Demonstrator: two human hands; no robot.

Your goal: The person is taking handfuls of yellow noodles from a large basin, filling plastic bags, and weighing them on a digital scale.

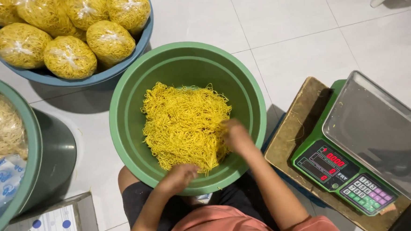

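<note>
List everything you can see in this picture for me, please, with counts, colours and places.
green basin: one, green, centre floor
loose noodles: one heap, yellow, inside the green basin
blue basin: one, blue, top left
bagged noodles: at least seven clear bags, yellow, piled in the blue basin
second green tub: one, green, left edge, holding bags
scale: one, green with steel tray, right, on a board
board: one, brown, under the scale
left hand: in the noodles, near rim
right hand: in the noodles, blurred

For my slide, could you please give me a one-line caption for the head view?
Both hands, left hand and right hand, reach into loose yellow noodles in a green basin, beside a digital scale.
</note>
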